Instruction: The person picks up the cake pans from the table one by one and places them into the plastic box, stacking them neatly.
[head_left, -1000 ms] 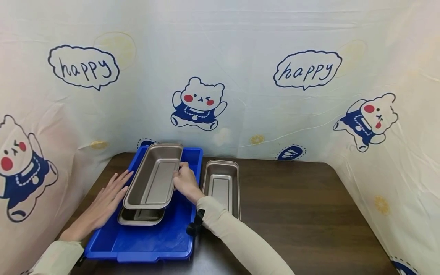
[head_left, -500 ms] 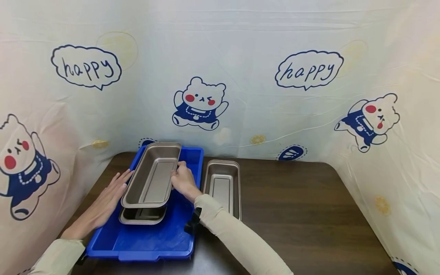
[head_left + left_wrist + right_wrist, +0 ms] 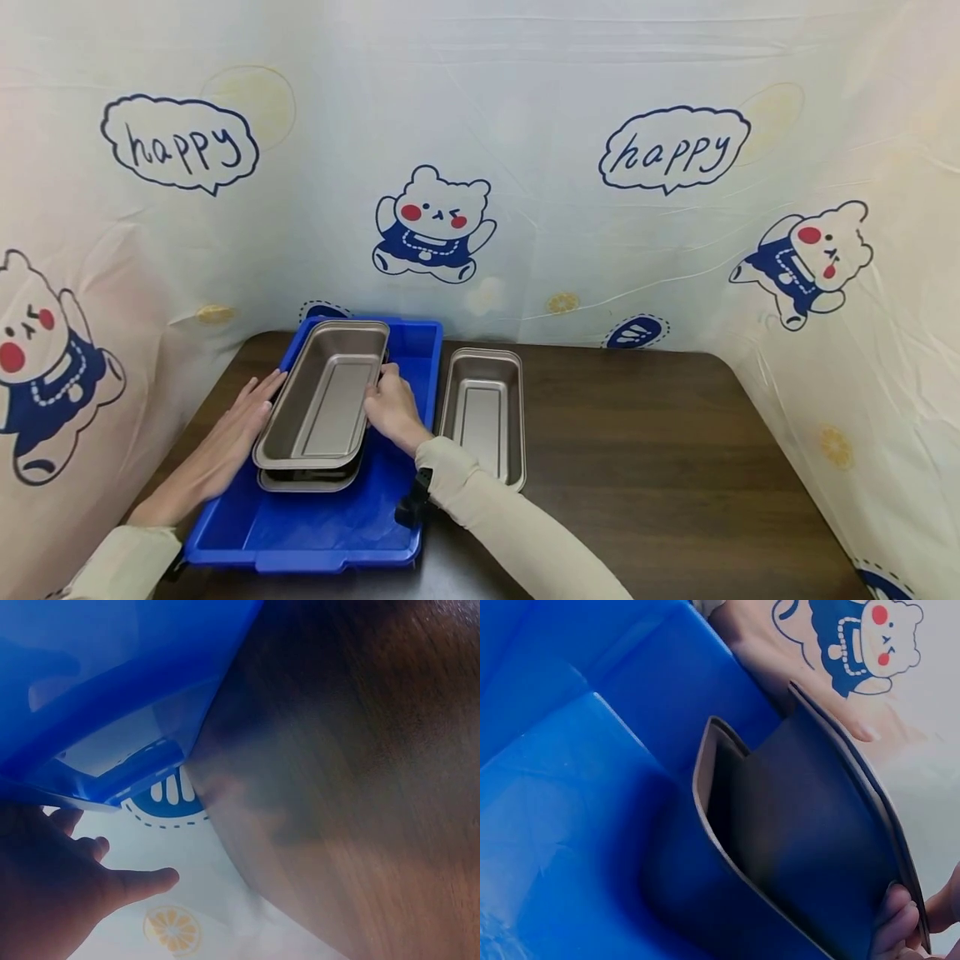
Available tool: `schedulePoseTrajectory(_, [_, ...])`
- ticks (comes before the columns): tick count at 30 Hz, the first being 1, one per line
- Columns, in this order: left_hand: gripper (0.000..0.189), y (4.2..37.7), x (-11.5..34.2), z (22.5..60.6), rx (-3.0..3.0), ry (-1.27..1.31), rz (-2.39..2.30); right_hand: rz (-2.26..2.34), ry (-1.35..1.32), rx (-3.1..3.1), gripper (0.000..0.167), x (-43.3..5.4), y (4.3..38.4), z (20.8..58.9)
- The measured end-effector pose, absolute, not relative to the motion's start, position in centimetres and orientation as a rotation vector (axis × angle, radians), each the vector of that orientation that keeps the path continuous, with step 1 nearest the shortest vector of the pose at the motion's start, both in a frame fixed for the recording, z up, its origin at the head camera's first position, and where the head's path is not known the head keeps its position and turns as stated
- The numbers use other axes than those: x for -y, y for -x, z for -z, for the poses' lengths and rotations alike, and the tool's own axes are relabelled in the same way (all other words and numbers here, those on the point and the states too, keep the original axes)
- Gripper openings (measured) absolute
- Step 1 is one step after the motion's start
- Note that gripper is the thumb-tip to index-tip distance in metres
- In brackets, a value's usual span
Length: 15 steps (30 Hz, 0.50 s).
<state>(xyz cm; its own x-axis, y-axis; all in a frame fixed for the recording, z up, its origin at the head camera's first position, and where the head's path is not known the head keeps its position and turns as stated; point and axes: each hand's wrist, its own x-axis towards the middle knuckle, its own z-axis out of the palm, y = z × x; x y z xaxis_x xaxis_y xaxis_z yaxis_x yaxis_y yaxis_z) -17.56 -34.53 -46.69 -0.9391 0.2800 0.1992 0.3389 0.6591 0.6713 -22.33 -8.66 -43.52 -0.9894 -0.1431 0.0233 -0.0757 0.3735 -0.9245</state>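
My right hand point(image 3: 393, 410) pinches the right rim of a champagne-coloured loaf pan point(image 3: 337, 408), thumb on one side and fingers beneath. This pan sits partly down inside a second loaf pan point(image 3: 311, 481), whose near rim shows just below it in the head view. In the right wrist view, the upper pan point(image 3: 817, 817) tilts within the lower pan's rim point(image 3: 727, 859). Both are in a blue plastic tray point(image 3: 337, 533). My left hand point(image 3: 228, 446) lies with straight fingers along the tray's left edge, fingertips right by the upper pan.
A third loaf pan point(image 3: 483, 417) stands on the dark wooden table point(image 3: 637, 467), just right of the tray. A printed cloth curtain point(image 3: 540, 167) with bears closes off the back and both sides.
The upper loaf pan has come down and slightly left in my right hand, covering more of the lower pan. My left hand has stayed almost where it was.
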Motion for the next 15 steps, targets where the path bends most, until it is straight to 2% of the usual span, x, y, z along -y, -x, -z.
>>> schedulePoseTrajectory(7, [0.055,17.58,34.62,46.77,2.775,0.544,1.159,1.675,0.17,-2.556,0.03,8.88,22.22,43.78])
schedulePoseTrajectory(15, [0.056,17.42,34.51,46.68,2.798,0.518,1.14,1.614,0.163,-2.583,0.039,8.6,22.64,44.38])
